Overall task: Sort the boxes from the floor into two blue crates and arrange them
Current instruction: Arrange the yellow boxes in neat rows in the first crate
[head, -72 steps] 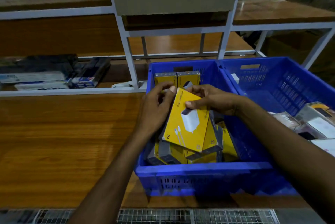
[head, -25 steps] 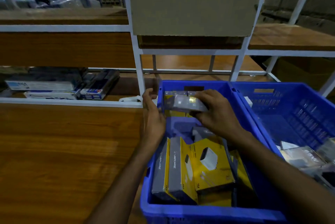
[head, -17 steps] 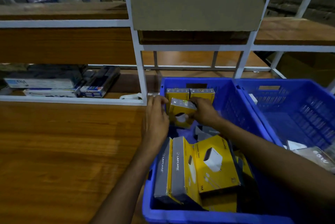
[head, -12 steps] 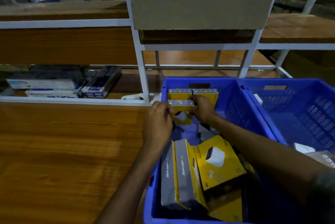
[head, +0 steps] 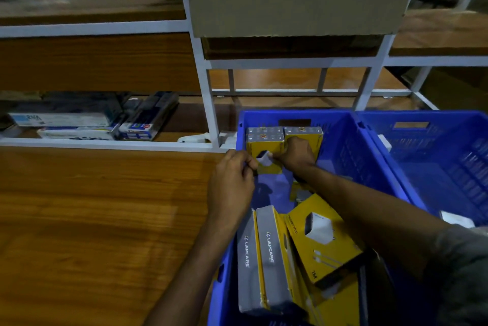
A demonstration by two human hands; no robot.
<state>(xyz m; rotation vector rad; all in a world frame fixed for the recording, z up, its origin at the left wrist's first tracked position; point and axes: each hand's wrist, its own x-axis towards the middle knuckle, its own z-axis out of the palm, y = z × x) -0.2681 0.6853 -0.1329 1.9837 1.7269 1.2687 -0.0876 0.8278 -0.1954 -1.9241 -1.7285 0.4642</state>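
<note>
Now standing the yellow box point(head: 265, 152) upright at the far wall of the left crate point(head: 351, 140), no longer carrying it above. Pinching it with left hand point(head: 232, 183) and right hand point(head: 297, 154), both closed narrow on it. Still leaving loose boxes point(head: 290, 254) nearer in the left crate; only starting the rows.

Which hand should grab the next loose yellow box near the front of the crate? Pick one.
Left. The left hand sits directly above the loose boxes, barely pinching the standing box. The right hand presses that box against the crate's far wall.
</note>
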